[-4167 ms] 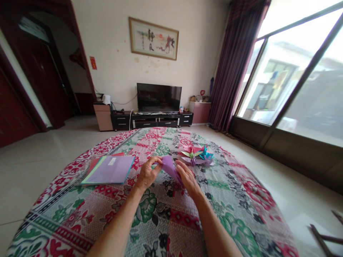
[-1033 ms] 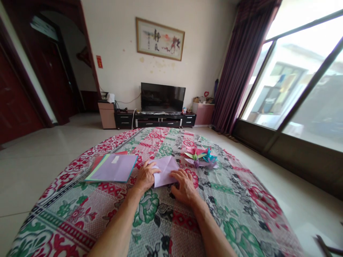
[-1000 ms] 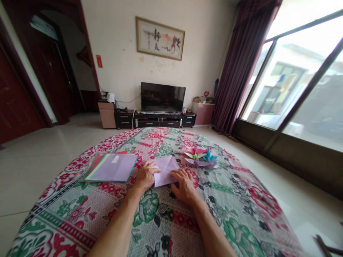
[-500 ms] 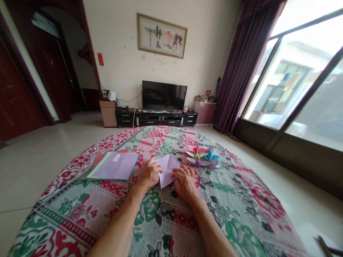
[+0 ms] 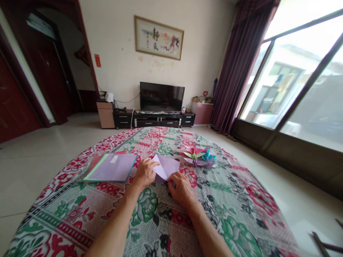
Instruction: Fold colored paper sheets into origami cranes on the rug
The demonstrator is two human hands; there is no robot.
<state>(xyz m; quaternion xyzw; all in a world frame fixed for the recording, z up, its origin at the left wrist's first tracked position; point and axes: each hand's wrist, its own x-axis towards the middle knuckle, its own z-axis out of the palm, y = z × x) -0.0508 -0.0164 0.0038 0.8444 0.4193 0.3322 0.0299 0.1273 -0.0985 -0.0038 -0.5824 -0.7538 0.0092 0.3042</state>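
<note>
A creased sheet of light purple paper [image 5: 168,165] lies on the table between my hands, with a fold running through it. My left hand [image 5: 146,172] grips its left side, fingers closed over the edge. At the near right corner, the fingers of my right hand [image 5: 180,187] pinch the paper. Beyond my right hand sits a group of several folded paper cranes [image 5: 197,157] in pink, green, blue and purple. To the left of my left hand rests a stack of coloured paper [image 5: 114,169], purple on top.
A patterned cloth [image 5: 238,217] covers the round table. Past it stand a television [image 5: 162,97] on a low black cabinet [image 5: 146,122] and a framed picture [image 5: 159,37] on the wall. Dark curtains [image 5: 234,67] and a large window are at the right.
The purple paper has been turned and its fold now slants differently. My right hand has shifted from its right side to the near corner. The whole view has moved slightly.
</note>
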